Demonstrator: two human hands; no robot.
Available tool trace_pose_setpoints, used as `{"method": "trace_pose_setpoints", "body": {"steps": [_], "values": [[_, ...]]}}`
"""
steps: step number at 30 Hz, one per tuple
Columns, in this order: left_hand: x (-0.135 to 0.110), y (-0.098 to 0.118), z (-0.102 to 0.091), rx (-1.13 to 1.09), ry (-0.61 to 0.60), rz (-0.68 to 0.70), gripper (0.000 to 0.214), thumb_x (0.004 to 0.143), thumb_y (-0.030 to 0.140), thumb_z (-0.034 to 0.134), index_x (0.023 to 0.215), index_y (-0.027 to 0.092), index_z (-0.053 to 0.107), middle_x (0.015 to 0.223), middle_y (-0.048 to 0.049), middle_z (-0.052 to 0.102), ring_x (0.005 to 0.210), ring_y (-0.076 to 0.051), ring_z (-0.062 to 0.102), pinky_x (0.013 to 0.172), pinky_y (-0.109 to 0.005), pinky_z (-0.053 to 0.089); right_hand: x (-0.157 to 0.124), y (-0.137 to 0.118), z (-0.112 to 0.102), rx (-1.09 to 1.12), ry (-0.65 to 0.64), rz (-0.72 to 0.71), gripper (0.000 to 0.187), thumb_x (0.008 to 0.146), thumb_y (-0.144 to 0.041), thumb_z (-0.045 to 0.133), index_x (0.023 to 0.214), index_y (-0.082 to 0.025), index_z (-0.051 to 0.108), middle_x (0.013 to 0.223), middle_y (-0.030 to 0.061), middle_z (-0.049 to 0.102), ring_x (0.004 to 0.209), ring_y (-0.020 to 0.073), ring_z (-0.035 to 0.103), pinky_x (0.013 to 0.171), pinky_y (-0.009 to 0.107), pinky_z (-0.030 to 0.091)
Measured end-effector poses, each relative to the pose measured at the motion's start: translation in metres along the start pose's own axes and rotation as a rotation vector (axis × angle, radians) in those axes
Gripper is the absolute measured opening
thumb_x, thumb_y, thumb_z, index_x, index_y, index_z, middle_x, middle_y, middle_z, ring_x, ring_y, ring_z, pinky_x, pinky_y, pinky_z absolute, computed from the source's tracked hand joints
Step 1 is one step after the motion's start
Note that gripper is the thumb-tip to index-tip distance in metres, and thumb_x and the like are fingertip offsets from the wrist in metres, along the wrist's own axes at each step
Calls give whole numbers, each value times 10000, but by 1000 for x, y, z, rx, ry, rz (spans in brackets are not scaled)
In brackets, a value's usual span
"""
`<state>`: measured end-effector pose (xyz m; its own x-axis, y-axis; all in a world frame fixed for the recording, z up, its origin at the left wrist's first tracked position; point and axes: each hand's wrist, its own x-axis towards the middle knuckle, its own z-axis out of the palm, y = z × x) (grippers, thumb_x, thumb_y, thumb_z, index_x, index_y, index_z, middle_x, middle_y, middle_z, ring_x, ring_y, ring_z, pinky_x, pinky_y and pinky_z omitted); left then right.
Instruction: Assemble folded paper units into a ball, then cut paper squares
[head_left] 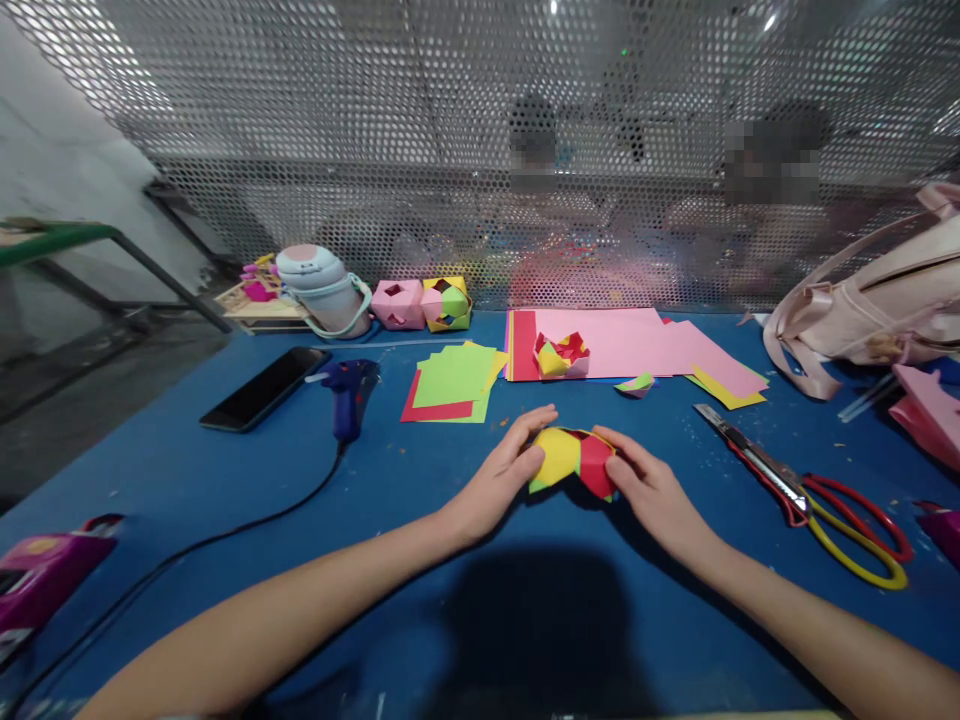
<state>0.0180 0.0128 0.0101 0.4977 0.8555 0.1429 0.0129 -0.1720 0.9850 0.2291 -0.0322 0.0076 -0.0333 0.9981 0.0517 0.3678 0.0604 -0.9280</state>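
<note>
Between my two hands is a folded paper piece (559, 457) with yellow and red faces and green edges, held just over the blue table (390, 580). My left hand (504, 480) pinches its yellow side, thumb in front and fingers behind. On the red side, my right hand (651, 488) grips with the thumb in front and the fingers at the top edge. The underside of the piece is hidden. Beyond it, a similar red, yellow and pink folded paper piece (561, 356) rests on pink paper sheets (622, 335). A small green and pink folded paper (636, 385) lies nearby.
Left are a blue glue gun (349, 395) with its cord, a black phone (264, 388) and stacked coloured squares (456, 380). A white bucket-shaped container (322, 290) and paper cubes (399, 303) stand behind. Right are scissors (855, 525), a cutter (754, 462) and a pale bag (877, 290).
</note>
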Motion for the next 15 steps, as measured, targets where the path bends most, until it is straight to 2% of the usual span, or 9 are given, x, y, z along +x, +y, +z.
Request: {"method": "trace_pose_setpoints", "body": {"steps": [3, 6, 10, 11, 13, 15], "values": [[3, 7, 2, -38, 59, -8, 535, 865, 548, 540, 1303, 242, 541, 1462, -76, 431, 1362, -269, 355, 1150, -391, 239, 7, -14, 0, 92, -11, 153, 590, 870, -657, 434, 1201, -208, 626, 1216, 97, 652, 1094, 261, 606, 997, 444, 448], [4, 8, 5, -64, 116, -64, 449, 863, 479, 578, 1245, 242, 591, 1354, -71, 537, 1283, -253, 447, 1131, -373, 268, 11, -22, 0, 97, -89, 123, 586, 892, -662, 383, 1164, -210, 638, 1159, 89, 669, 1088, 252, 598, 987, 425, 448], [9, 6, 7, -385, 234, -216, 396, 846, 451, 607, 1165, 217, 604, 1169, -64, 632, 1044, -211, 606, 963, -341, 456, 16, -22, -5, 64, -266, 115, 668, 915, -681, 264, 1225, -187, 589, 995, 100, 699, 910, 253, 653, 774, 408, 549], [11, 6, 7, -478, 261, -262, 374, 850, 430, 607, 1154, 214, 595, 1111, -58, 649, 987, -201, 629, 909, -333, 492, 18, -20, -7, 24, -275, 101, 683, 913, -687, 258, 1265, -186, 560, 1004, 107, 700, 913, 261, 656, 763, 415, 551], [14, 8, 6, -626, 278, -374, 316, 876, 376, 579, 1144, 207, 576, 1016, -56, 670, 885, -195, 661, 802, -341, 544, 21, -14, -10, -85, -216, 3, 690, 897, -696, 310, 1345, -205, 494, 1170, 128, 659, 1052, 286, 624, 874, 457, 513], [16, 10, 6, -722, 247, -485, 280, 906, 357, 532, 1129, 191, 572, 989, -77, 679, 818, -210, 682, 703, -362, 572, 22, -7, -10, -120, -126, -147, 699, 881, -697, 366, 1407, -240, 426, 1384, 126, 527, 1213, 295, 537, 1003, 481, 432]]}}
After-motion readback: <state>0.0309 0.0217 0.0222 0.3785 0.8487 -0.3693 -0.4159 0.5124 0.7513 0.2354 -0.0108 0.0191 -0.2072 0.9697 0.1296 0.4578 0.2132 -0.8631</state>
